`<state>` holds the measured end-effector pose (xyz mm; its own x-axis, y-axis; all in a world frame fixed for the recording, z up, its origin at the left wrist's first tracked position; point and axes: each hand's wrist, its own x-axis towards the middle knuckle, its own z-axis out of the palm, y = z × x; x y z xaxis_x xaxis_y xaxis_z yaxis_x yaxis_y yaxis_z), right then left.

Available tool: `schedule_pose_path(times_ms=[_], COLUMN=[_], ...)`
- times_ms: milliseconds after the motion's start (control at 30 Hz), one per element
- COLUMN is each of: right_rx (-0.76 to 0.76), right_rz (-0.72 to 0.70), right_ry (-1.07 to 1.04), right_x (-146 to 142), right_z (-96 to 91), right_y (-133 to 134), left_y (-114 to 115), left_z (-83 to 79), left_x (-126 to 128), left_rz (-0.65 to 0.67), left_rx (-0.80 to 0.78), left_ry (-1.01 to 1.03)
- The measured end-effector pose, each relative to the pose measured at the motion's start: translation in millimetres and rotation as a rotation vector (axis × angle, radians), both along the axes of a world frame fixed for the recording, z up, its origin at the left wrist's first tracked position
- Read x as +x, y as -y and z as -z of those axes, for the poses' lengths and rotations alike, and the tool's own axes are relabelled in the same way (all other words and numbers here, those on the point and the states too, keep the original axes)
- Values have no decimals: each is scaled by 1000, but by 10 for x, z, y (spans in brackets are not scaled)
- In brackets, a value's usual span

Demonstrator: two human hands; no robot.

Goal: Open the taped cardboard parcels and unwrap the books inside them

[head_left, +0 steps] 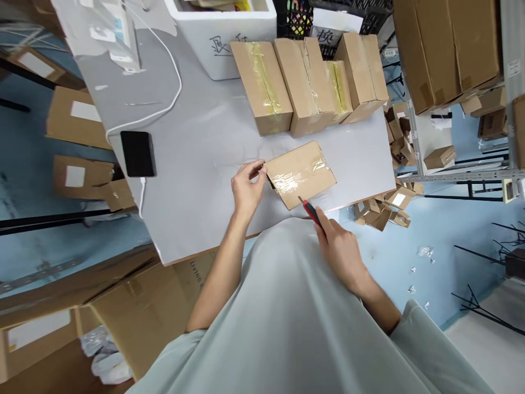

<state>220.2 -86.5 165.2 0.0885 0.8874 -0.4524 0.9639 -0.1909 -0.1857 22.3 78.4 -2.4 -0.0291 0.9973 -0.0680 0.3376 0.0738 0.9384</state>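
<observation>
A small flat cardboard box (302,171) with shiny clear tape lies tilted on the grey table in front of me. My left hand (248,187) grips the box's left corner, fingertips closed on its edge. A dark gap shows along that left side. My right hand (341,249) is wrapped round a red and black utility knife (312,212). The knife's tip is at the box's near edge; whether it touches the cardboard I cannot tell.
Several taped cardboard boxes (305,87) stand in a row behind. A white bin (223,41) and a black crate (298,19) are at the back. A phone (138,154) with a white cable lies left. A large open carton (164,306) stands below left; shelving (459,175) is on the right.
</observation>
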Motion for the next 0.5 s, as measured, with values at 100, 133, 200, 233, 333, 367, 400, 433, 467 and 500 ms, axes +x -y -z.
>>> schedule_pose_path(times_ms=[100, 133, 200, 233, 333, 367, 400, 433, 467, 500], right_rx=[129, 158, 197, 211, 215, 206, 194, 184, 177, 173], right_rz=[107, 137, 181, 195, 207, 204, 198, 191, 186, 181], right_ry=[-80, -97, -127, -144, -192, -206, -220, -235, -249, -263], right_x=[319, 413, 571, 634, 775, 811, 844, 874, 903, 930], right_z=[102, 142, 219, 252, 327, 348, 368, 389, 409, 429], right_y=[-97, -142, -231, -270, -355, -375, -393, -409, -425, -442], left_y=[-95, -139, -242, -301, -495, -555, -606, -646, -673, -687], left_z=[-179, -258, -415, -481, -587, -590, -581, -562, -538, -511], left_x=[60, 121, 315, 440, 844, 962, 1064, 1144, 1204, 1244], left_rz=[40, 67, 152, 202, 317, 341, 361, 376, 386, 386], left_rx=[67, 98, 149, 163, 175, 175, 177, 178, 178, 175], left_ry=[-167, -207, -251, -264, -301, -312, -322, -332, -342, -354])
